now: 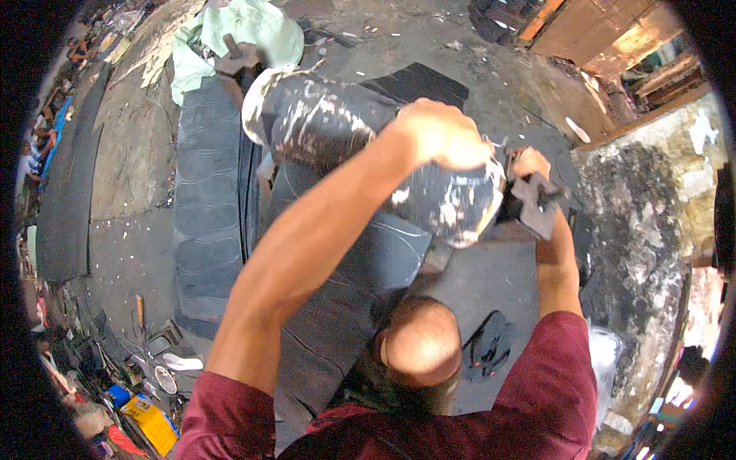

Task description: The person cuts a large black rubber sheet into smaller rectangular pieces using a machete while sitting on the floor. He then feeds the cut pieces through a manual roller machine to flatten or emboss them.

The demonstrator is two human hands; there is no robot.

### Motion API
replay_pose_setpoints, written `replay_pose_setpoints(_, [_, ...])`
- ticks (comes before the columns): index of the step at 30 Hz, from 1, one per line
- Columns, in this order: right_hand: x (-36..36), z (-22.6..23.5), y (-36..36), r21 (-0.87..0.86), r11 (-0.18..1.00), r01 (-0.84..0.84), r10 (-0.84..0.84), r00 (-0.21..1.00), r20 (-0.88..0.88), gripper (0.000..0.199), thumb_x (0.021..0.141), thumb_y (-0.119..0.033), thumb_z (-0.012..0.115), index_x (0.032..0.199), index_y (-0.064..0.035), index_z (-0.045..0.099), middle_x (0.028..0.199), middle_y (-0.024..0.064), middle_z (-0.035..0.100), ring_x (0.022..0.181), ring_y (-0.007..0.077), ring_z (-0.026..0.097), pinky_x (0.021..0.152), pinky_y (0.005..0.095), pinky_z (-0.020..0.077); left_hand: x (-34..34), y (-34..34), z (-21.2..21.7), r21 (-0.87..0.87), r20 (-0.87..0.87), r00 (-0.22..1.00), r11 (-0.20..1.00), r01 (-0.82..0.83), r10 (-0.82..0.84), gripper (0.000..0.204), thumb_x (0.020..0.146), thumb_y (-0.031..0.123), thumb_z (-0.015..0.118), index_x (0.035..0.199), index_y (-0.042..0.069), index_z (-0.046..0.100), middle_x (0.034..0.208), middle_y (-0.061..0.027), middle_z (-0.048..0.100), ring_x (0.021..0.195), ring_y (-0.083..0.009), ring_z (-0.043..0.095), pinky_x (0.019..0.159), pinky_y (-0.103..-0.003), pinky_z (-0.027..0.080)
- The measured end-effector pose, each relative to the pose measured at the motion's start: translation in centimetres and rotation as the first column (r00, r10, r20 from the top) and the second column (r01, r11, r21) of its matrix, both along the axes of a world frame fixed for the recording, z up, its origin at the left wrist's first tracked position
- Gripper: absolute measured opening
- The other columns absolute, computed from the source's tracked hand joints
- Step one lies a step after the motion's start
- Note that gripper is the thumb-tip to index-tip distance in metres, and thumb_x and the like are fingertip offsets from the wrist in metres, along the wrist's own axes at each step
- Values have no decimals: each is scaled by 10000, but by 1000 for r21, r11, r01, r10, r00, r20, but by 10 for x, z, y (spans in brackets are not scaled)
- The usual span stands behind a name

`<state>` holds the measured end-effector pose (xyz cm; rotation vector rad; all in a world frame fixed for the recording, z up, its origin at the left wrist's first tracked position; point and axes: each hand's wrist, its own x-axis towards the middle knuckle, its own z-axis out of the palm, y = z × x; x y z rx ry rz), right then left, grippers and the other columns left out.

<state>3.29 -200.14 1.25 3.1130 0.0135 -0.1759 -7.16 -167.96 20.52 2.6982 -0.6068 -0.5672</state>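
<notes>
Head view: saw the left hand (446, 134) curled over a thick cylinder (330, 116), near its right-hand end. Could not see the fingertips, so could not tell a clenched fist from a cupped palm, nor anything held inside. Saw the right hand (530, 163) with bent fingers just beyond a dark notched fitting (537, 211); could not tell a grasp on any part from a loose curl. Placed the cylinder in front of the body, slanting from upper left down toward the right, between the notched fitting and a blocky fitting (240, 61) at the far left end. Judged the step in hand, cautiously, to be steadying or turning the cylinder. Judged the next move to call for even pressure from the left palm and a secure hold on the right, with fingers clear of the fitting's edges.

Noted on the cylinder a dark, slightly glossy skin, scuffed with whitish patches and rimmed pale at both ends. Read both fittings as heavy and metal-like, dull brown-black and angular. Found a smooth grey panel (399, 244) beneath the cylinder in view, without any way of telling contact. Saw farther left a long dark slab (207, 199) marked with thin wavy lines, rubbery in look; behind the cylinder, a flat black sheet (423, 83); at the top, a soft, crumpled pale green cloth (257, 34). Noted to the right a rough wall (632, 218), blotched black and white.
</notes>
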Motion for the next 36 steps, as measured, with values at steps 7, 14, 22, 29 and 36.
replay_pose_setpoints(7, [-136, -212, -3, 198, 979, -39, 89, 965, -247, 343, 724, -376, 671, 923, -101, 718, 917, 189, 699, 877, 353, 683, 767, 446, 543, -70, 17, -41, -379, 707, 670, 921, 90, 226, 396, 808, 374, 651, 1055, 67, 689, 1122, -208, 635, 1095, -341, 594, 1007, -444, 414])
replay_pose_setpoints(14, [-350, -267, 3, 207, 976, 73, 30, 890, -455, 315, 695, -313, 698, 955, -136, 713, 905, 178, 698, 855, 347, 680, 765, 432, 544, -254, 156, -192, -697, 342, 447, 543, -469, 826, 617, 881, 281, 653, 1399, 23, 439, 1496, -212, 343, 1407, -369, 283, 1156, -479, 193])
replay_pose_setpoints(22, [-405, -55, 99, 143, 989, 48, 32, 859, -512, 376, 690, -366, 694, 999, -152, 709, 935, 155, 705, 901, 347, 668, 800, 436, 536, -464, 255, -234, -569, 153, 150, 211, -795, 977, 246, 851, 175, 680, 818, -54, 597, 716, -123, 602, 682, -167, 519, 641, -345, 428])
replay_pose_setpoints(29, [-250, 9, 24, 438, 876, -204, 378, 853, -359, 452, 738, -249, 718, 1122, -18, 659, 1007, 212, 690, 923, 340, 668, 819, 413, 513, -507, 249, -202, -383, 346, 112, 249, -890, 932, 525, 789, 232, 762, 1178, -63, 568, 959, -224, 551, 919, -323, 488, 820, -417, 403])
replay_pose_setpoints(36, [-17, 82, 127, 447, 511, -734, 359, 655, 665, 651, 744, -91, 722, 1360, -137, 516, 1360, 131, 544, 1268, 269, 505, 1027, 369, 408, -500, 238, -193, -333, 291, 26, 127, -934, 956, 467, 797, 303, 733, 1101, -32, 616, 888, -200, 540, 859, -300, 486, 771, -415, 393])
